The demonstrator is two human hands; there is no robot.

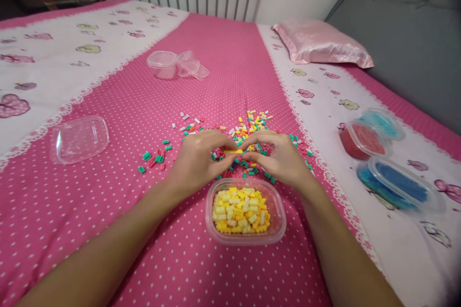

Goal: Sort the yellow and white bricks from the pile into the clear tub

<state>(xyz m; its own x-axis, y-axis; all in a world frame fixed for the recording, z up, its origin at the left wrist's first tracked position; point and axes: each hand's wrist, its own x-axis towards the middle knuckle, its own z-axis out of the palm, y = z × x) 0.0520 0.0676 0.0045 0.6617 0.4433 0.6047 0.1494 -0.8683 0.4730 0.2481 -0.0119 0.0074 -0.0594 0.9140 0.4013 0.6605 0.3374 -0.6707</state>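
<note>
Between the fingertips of my left hand and my right hand is a small yellow toy brick strip. Both hands pinch it, thumbs toward me, one at each end. Beneath and beyond them lies a loose spread of small toy bricks in green, red, white and yellow. Part of that pile is hidden by my hands. Just in front of my wrists sits an open clear plastic container, holding many yellow and pale yellow bricks.
At the left lies a clear plastic lid. Farther back stand clear containers with lids. On the right are a container of red bricks and containers of blue bricks. A pink pillow rests on the patterned bedspread.
</note>
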